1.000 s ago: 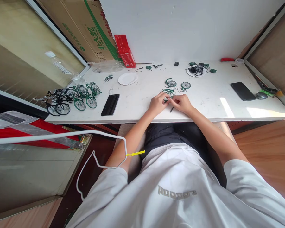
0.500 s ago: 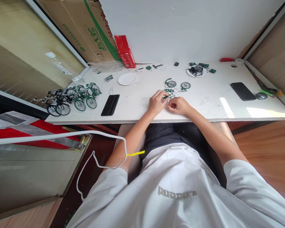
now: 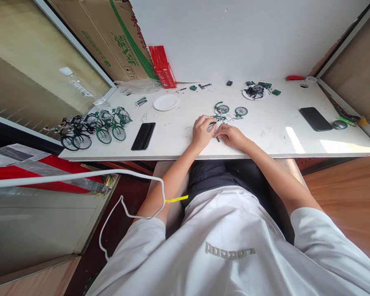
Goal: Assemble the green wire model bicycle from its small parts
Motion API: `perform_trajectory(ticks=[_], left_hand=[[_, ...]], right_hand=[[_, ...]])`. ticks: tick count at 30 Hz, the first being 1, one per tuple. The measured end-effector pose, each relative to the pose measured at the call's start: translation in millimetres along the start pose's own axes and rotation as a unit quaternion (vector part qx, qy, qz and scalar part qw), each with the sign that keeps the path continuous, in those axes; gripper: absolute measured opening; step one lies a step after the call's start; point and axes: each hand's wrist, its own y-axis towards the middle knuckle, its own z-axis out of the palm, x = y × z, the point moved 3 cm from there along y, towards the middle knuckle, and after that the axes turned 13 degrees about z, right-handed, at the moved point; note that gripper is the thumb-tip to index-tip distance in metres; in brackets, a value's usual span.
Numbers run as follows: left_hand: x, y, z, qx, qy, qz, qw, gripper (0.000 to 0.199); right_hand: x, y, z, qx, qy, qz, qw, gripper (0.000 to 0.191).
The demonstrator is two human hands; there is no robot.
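Note:
My left hand (image 3: 202,131) rests near the front of the white table, its thumb and fingers pinched on a small dark green part (image 3: 212,124). Close beside it, my right hand (image 3: 232,136) has its fingertips drawn together, and a small dark piece (image 3: 218,139) sticks out below them. Just beyond both hands lie a toy bicycle's wheel with a curved green fender (image 3: 223,109), a second small wheel (image 3: 241,111) and some thin loose parts (image 3: 230,118). The fingers partly hide what they grip.
Several small assembled toy bicycles (image 3: 104,136) stand at the left, near a phone (image 3: 143,136). Farther back are a white plate (image 3: 165,102), a red box (image 3: 163,68) and a plate of black parts (image 3: 254,93). Another phone (image 3: 315,119) lies right. A white cable (image 3: 80,176) crosses my left arm.
My right hand has turned and its fingertips have shifted slightly left, and the dark piece now shows below them. My left hand has moved a little, with less of the green part visible.

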Motion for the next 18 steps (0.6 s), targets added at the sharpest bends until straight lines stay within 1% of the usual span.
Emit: perform_trajectory(ticks=[3, 11, 13, 18], left_hand=[[0.7, 1.1, 1.5, 0.008, 0.0, 0.001, 1.0, 0.013], [1.7, 0.9, 4.5, 0.046, 0.006, 0.001, 0.999, 0.015], [2.5, 0.1, 5.1, 0.051, 0.0, -0.002, 0.999, 0.017], [2.3, -0.4, 6.6, 0.064, -0.02, -0.007, 0.998, 0.019]], right_hand=[[0.7, -0.7, 0.5, 0.0, -0.008, 0.002, 1.0, 0.031], [4.0, -3.2, -0.7, -0.01, -0.053, 0.011, 0.998, 0.02], [4.6, -3.2, -1.4, -0.027, -0.045, 0.011, 0.999, 0.02], [5.5, -3.2, -8.0, -0.102, -0.009, 0.015, 0.995, 0.023]])
